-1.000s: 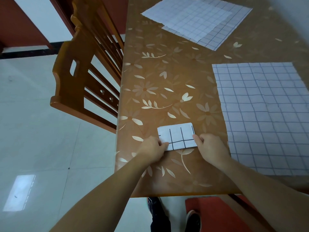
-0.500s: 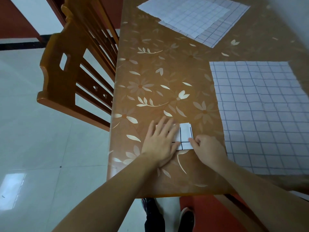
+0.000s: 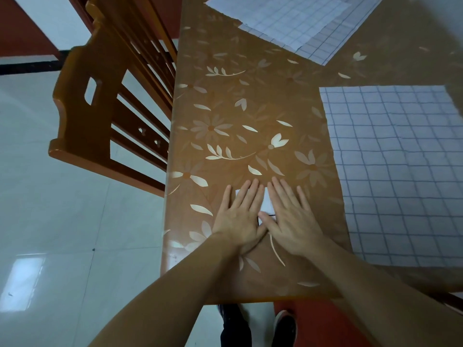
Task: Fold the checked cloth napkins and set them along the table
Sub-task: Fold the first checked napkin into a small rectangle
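Under both palms, near the near-left corner of the table [image 3: 288, 96]: folded napkin [image 3: 266, 202], small packet, almost wholly covered; only a white strip with one dark check line visible between the hands. Left hand [image 3: 241, 216] flat, fingers spread and extended, nothing gripped, pressing down on the left part of the packet. Right hand [image 3: 292, 219] likewise flat and open, pressing the right part; thumbs nearly touching over the middle. No pinch, no hold on any edge. Judged: flattening the last crease.

Just right of the hands, apart from them: one napkin [image 3: 400, 171] spread flat, unfolded, running off the right edge of view. At the far end of the table: two more napkins [image 3: 295, 18] laid open, one overlapping the other, also unfolded. Wooden chair [image 3: 100, 116] drawn up at the left side of the table. Feet in dark shoes visible below the near edge.

Progress, as judged: one napkin folded small and about finished; at least three still to fold. No other folded napkins seen set along the table, so placing mostly still to do.
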